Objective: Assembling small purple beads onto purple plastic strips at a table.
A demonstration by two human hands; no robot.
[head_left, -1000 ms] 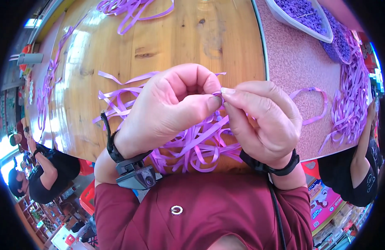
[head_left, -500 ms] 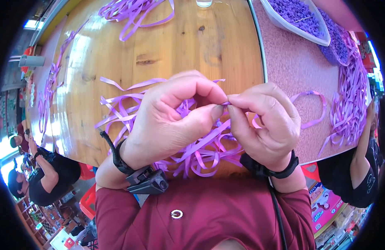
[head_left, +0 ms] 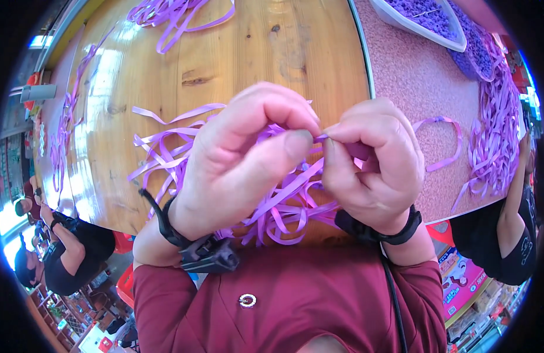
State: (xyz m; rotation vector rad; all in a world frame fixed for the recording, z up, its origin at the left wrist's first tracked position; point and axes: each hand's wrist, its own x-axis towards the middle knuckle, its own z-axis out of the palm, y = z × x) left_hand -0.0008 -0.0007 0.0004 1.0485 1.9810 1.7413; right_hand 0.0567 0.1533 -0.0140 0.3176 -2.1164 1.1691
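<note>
My left hand [head_left: 242,162] and my right hand [head_left: 378,162] meet above the table, with thumbs and forefingers pinched. Between the fingertips shows a short bit of purple ribbon [head_left: 322,136]; most of it is hidden by the fingers. Right below both hands lies a loose tangle of purple ribbons [head_left: 278,206], some strands reaching out to the left past my left wrist. A ribbon loop [head_left: 458,141] rests on the pink surface beyond my right hand.
Another ribbon bundle [head_left: 178,17] lies at the far side of the wooden table [head_left: 237,70]. At the far right are a white tub [head_left: 454,42] of small purple pieces and a heap of ribbons [head_left: 495,129]. Other people sit left [head_left: 63,259] and right [head_left: 501,235].
The view has shifted slightly. My fingertips have drawn a little apart, and more of the purple ribbon shows between them.
</note>
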